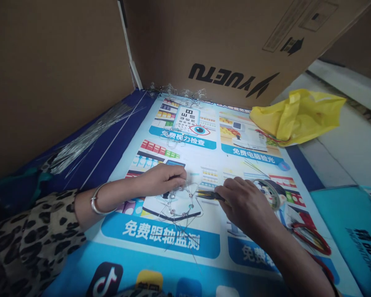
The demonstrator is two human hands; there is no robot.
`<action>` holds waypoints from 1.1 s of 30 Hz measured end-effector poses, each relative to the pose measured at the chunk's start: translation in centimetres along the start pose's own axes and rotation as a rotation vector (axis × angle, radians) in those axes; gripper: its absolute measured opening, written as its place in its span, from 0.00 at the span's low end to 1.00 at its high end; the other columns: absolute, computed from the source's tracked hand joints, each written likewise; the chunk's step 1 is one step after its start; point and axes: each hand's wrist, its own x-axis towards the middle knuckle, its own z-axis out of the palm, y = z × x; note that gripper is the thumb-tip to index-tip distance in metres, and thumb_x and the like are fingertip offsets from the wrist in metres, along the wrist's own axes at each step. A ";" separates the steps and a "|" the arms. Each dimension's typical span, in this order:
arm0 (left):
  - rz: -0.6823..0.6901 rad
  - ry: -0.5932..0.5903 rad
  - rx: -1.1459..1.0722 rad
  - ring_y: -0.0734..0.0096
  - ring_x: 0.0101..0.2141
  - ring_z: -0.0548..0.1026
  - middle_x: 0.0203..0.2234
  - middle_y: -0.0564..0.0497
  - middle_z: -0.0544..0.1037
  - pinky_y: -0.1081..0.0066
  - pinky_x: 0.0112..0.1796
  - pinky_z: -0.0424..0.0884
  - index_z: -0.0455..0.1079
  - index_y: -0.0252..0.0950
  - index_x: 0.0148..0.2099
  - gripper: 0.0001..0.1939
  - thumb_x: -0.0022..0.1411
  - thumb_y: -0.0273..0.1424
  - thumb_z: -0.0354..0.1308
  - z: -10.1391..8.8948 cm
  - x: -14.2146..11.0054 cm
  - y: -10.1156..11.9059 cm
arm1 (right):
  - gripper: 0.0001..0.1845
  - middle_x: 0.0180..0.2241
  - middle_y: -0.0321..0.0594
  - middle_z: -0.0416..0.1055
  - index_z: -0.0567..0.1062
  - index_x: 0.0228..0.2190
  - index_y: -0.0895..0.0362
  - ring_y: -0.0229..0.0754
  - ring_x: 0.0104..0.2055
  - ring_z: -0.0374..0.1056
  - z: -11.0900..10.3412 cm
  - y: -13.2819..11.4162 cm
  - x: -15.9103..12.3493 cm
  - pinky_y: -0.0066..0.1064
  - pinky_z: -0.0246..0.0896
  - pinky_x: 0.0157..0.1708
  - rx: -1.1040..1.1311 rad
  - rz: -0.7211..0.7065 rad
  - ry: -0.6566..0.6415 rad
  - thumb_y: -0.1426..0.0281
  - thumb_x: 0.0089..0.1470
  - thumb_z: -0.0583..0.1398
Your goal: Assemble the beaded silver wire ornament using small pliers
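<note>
Beaded wire frame (181, 204) lying on the printed poster (185, 243), pinched at its upper edge by the left hand (163, 178), while the right hand (245, 202) grips pliers (210, 196) just beside it, near the wire bundle (89, 138).

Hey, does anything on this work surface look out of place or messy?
Mostly tidy. A crumpled yellow plastic bag lies half on the poster, covering its upper right corner. The bundle of thin wires at left is fanned out loosely rather than stacked.
</note>
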 end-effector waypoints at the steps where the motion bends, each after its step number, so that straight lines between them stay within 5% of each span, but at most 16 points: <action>1: 0.004 0.000 0.004 0.79 0.23 0.66 0.22 0.56 0.68 0.78 0.25 0.59 0.65 0.35 0.33 0.07 0.62 0.29 0.47 0.0 0.0 0.0 | 0.07 0.25 0.38 0.65 0.72 0.26 0.56 0.38 0.30 0.56 0.0 -0.1 -0.1 0.31 0.40 0.29 -0.011 0.003 -0.003 0.74 0.51 0.55; 33: 0.057 -0.021 0.089 0.79 0.25 0.66 0.24 0.56 0.70 0.77 0.27 0.59 0.67 0.35 0.33 0.08 0.62 0.30 0.48 -0.1 0.1 -0.1 | 0.07 0.27 0.38 0.64 0.70 0.27 0.55 0.40 0.31 0.55 0.5 -1.3 0.2 0.33 0.39 0.30 -0.102 0.022 -0.029 0.76 0.53 0.54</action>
